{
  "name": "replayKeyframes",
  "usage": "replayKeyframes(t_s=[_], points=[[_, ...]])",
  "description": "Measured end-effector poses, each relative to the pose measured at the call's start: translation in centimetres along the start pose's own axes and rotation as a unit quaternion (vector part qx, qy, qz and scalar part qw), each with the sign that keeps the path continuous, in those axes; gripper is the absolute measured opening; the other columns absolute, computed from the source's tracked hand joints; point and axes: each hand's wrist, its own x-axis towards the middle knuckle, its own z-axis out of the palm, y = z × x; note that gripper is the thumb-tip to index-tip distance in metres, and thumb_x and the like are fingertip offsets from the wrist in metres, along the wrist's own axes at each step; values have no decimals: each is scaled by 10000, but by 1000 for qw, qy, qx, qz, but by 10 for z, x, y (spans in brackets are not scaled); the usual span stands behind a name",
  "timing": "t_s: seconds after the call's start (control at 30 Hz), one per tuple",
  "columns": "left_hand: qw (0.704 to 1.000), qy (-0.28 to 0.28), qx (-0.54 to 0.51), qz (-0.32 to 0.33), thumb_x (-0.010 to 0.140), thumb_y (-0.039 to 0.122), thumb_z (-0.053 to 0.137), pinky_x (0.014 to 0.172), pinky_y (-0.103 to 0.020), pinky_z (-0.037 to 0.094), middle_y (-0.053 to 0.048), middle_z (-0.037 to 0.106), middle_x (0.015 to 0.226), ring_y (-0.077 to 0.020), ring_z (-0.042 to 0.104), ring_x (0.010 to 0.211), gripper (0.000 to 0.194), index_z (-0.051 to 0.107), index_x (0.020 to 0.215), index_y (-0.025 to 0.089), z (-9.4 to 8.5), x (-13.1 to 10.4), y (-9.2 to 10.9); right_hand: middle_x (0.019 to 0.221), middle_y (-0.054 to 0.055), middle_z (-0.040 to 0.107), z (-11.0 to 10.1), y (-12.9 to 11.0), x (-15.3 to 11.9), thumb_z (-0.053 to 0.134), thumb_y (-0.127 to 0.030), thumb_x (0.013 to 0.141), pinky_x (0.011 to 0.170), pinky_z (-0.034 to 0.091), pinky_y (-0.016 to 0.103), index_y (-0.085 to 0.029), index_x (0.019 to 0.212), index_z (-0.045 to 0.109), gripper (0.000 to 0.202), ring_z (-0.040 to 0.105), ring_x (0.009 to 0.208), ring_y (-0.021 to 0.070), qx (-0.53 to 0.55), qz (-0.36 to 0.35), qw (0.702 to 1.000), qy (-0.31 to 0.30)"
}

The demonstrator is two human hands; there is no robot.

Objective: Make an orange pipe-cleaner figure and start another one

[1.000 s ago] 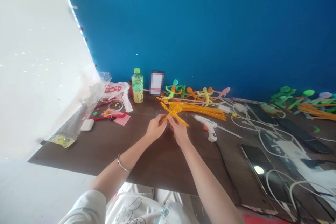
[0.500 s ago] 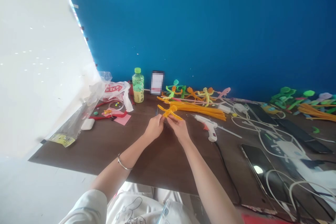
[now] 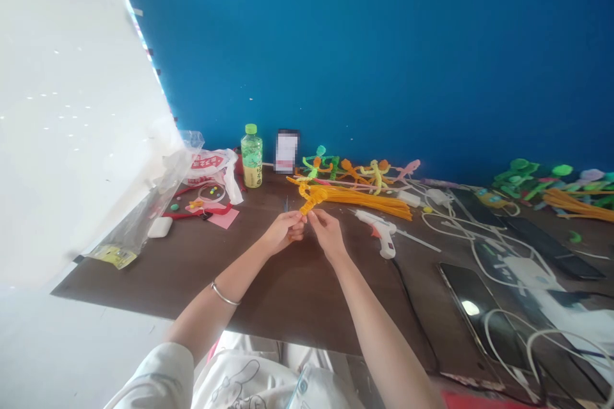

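An orange-yellow pipe cleaner figure point(image 3: 311, 198) is held up between my two hands over the dark table. The fingers of my left hand point(image 3: 283, 232) pinch its lower end. My right hand point(image 3: 326, 233) is closed on the same figure from the other side, its fingertips close to those of the left. Just behind the figure lies a bundle of orange pipe cleaners point(image 3: 369, 200), which partly blends with it in colour. Fingers hide the bottom of the figure.
A white glue gun point(image 3: 382, 231) with a black cord lies right of my hands. Several finished pipe cleaner figures point(image 3: 377, 174) line the wall. A green-capped bottle point(image 3: 252, 158) stands at the back, beside a propped phone point(image 3: 287, 152). Cables and a dark tablet point(image 3: 482, 313) lie at right.
The figure has turned in my fingers: its spread arms showed sideways before, and now it stands more upright with a bent loop on top. My hands stay in nearly the same spot.
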Motion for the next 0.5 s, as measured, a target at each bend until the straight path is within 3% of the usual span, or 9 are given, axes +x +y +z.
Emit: replayKeyframes(t_s=[0.1, 0.23, 0.37, 0.5], points=[[995, -40, -76, -46, 789, 207, 492, 400, -148, 183, 72, 185, 518, -25, 167, 410, 127, 485, 697, 120, 2, -3, 4, 555, -14, 541, 3, -1, -2, 514, -533, 720, 509, 361, 251, -170, 700, 618, 378, 468, 521, 122, 38, 40, 998, -22], [990, -35, -120, -63, 805, 175, 456, 394, -139, 211, 67, 180, 526, -29, 172, 408, 121, 481, 702, 118, 5, -4, 6, 420, -54, 365, 8, -1, -5, 513, -582, 698, 405, 244, 236, -173, 599, 555, 422, 316, 398, 84, 72, 89, 993, -18], [980, -22, -175, -94, 825, 177, 437, 392, -136, 225, 63, 167, 532, -32, 184, 405, 137, 463, 701, 125, 10, -6, 7, 495, -35, 465, 13, -2, -9, 507, -588, 705, 438, 307, 237, -184, 682, 577, 411, 383, 445, 99, 110, 89, 990, -6], [961, -11, -241, -136, 827, 157, 421, 398, -143, 246, 55, 178, 541, -36, 213, 404, 166, 402, 662, 144, 16, -12, 7, 708, 11, 599, 16, -2, -11, 480, -580, 736, 611, 410, 254, -195, 757, 600, 404, 521, 656, 141, 145, 52, 988, 5]])
